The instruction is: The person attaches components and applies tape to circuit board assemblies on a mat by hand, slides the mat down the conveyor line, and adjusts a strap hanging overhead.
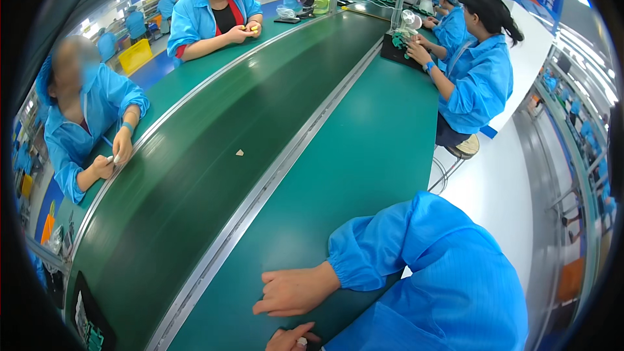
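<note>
My right hand [296, 290] rests low over the green tabletop [312, 201], its back upward and its fingers loosely apart. Nothing shows in it. Just below, at the bottom edge, my left hand [291, 339] is partly cut off. Its fingers are bent around a small white piece [302, 341], whose kind I cannot make out. Beyond the metal rail [224, 247] runs a dark green conveyor belt [195, 201], with a small beige scrap [240, 153] lying on it.
At lower left, a black tray [81, 305] holds green circuit boards [93, 337]. Two people in blue [91, 110] sit across the belt, small things in their hands. Up the table at right, a person in a black cap [481, 78] handles green parts [402, 39] over a black mat.
</note>
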A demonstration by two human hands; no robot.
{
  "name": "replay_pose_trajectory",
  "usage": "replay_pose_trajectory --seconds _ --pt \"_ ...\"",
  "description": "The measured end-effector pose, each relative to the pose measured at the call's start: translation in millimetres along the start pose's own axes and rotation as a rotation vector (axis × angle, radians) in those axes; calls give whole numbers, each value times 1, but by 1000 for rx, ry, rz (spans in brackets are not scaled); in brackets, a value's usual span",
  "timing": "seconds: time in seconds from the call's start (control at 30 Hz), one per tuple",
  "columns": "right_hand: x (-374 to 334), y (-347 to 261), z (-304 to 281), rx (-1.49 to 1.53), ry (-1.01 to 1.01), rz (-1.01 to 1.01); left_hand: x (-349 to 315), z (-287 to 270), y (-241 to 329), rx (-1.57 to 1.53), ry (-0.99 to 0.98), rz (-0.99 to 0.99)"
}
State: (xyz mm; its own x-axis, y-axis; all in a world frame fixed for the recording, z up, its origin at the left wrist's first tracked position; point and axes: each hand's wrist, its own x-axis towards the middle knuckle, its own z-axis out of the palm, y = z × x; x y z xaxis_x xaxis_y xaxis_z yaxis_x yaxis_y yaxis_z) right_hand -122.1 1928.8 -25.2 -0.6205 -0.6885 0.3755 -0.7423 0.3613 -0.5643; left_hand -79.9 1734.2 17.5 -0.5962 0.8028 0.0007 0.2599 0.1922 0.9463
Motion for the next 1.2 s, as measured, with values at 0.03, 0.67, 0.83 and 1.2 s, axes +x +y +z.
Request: replay_pose_trajectory --seconds 0.03,0.67,0.83,1.2 --pt "0 0 1 -11 -24 8 0 0 0 1 -5 -1" --pt "3 -4 -3 -13 -41 21 -2 -2 6 55 2 1" --pt "3 -2 -1 -11 -18 2 -1 -4 5 66 -15 34" --pt "3 -1 0 -17 1 -6 0 -5 5 105 -17 83"
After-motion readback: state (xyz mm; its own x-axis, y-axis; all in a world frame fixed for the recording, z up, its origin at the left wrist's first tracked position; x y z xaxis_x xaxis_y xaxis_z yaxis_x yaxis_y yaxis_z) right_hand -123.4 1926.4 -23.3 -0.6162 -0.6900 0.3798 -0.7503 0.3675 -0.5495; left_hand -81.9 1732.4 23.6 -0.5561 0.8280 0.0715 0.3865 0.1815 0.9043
